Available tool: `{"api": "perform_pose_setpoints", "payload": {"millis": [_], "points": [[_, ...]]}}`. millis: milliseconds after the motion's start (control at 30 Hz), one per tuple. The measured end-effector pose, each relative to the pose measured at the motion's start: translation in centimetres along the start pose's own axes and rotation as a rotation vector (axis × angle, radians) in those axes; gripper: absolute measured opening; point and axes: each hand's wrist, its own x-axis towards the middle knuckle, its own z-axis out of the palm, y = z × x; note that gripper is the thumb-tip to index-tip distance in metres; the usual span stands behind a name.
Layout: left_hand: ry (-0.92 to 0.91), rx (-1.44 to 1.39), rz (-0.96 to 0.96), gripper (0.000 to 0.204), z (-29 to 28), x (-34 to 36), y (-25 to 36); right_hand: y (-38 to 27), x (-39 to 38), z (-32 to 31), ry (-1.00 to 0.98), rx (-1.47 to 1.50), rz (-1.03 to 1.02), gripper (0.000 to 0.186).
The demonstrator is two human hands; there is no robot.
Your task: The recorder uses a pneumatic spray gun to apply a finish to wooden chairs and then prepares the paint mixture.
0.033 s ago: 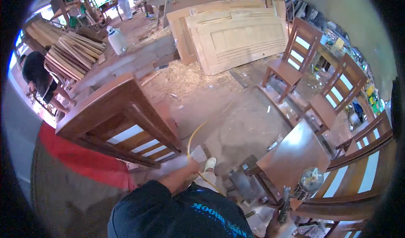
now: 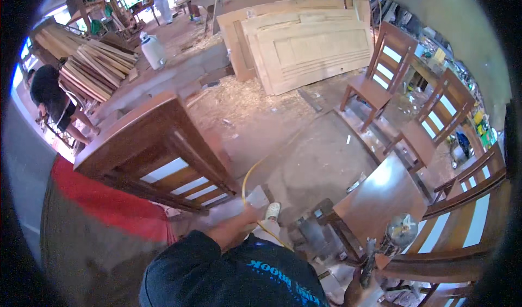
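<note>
My left hand is closed around a thin yellow hose, which runs out across the floor. My right hand, low at the right, grips a metal spray gun with a round, shiny cup. The gun is beside a glossy brown chair seat and a near chair back with pale slats; I cannot tell whether it touches them. Left of the hose, a large brown wooden chair shows the same pale slats.
Two chairs stand on boards at the right, another behind. Unfinished door panels lean over wood shavings. At left are stacked planks, a white container, red cloth and a bent-over person. Another person stands farther back.
The scene has shifted very slightly in my view. Both my hands keep their holds, with no clear movement of their own.
</note>
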Motion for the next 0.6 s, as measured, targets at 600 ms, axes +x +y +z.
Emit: {"api": "perform_pose_setpoints", "payload": {"millis": [600], "points": [[0.326, 0.118, 0.029, 0.023, 4.1, -10.8, 5.4, 1.2, -3.6, 5.5, -0.089, 0.672, 0.312, 0.043]]}}
